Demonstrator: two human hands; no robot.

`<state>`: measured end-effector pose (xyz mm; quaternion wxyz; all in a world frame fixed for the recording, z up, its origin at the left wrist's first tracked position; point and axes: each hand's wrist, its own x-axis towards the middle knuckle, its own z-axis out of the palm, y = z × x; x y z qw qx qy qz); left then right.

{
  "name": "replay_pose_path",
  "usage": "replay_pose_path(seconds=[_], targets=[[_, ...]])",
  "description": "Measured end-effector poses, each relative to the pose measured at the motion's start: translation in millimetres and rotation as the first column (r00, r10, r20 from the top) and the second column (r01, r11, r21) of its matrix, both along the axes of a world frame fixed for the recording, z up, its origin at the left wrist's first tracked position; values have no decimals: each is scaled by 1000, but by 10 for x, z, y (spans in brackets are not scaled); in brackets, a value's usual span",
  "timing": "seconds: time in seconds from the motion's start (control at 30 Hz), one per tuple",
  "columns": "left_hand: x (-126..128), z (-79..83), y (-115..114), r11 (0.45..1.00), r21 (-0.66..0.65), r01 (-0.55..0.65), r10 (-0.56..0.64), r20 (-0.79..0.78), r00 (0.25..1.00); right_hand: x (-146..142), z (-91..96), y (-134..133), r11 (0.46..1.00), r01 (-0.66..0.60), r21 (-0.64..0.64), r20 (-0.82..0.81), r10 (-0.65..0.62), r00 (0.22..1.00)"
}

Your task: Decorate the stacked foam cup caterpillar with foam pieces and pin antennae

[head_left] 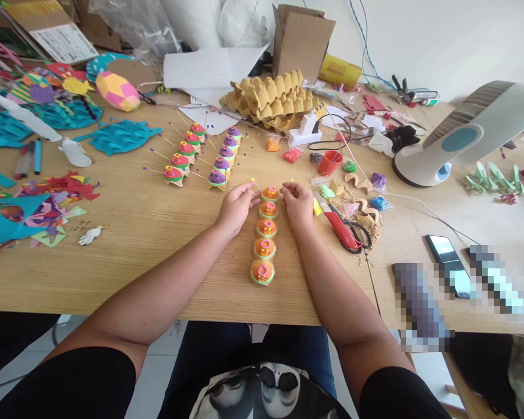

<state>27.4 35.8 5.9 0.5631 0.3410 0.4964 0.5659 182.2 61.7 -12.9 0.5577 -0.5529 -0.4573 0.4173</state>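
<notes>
An orange egg-carton strip [266,249] runs lengthwise before me, its bumps decorated with pink rings, yellow clay faces and green bands. At its far end, my left hand [236,208] pinches a thin stick with a yellow tip [254,181] beside the last bump's left side. On the opposite side, my right hand [298,205] is closed at another yellow-tipped stick [292,181], mostly hidden by the fingers. Whether either stick enters the bump cannot be made out. Farther back stand a red-topped strip [186,148] and a purple-topped strip [222,163], both bristling with blue-tipped sticks.
Scissors [343,226], a red cup [330,162] and coloured clay bags lie right of my hands. Beyond are stacked egg cartons [273,102], a power strip [304,135] and a white fan-like device [458,134]. Paper scraps [48,203] cover the left side; phones [449,265] lie right.
</notes>
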Motion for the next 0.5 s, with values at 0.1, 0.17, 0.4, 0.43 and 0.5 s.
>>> replay_pose_path(seconds=[0.1,0.17,0.4,0.43,0.5], targets=[[2,-2,2,1000,-2,1,-1,6,1000,-5,-16,11,1000,11,20,-24,-11,1000],[2,2,1,1000,-2,0,0,11,1000,-6,-24,16,1000,12,22,-15,-12,1000],[1,14,-2,1000,-4,0,0,10,1000,-7,-24,19,1000,12,29,-1,-12,1000],[2,14,-2,1000,-6,0,0,10,1000,-7,-21,19,999,12,30,5,-13,1000],[3,15,-1,1000,-7,0,1,10,1000,-9,-17,18,1000,13,29,20,-14,1000]])
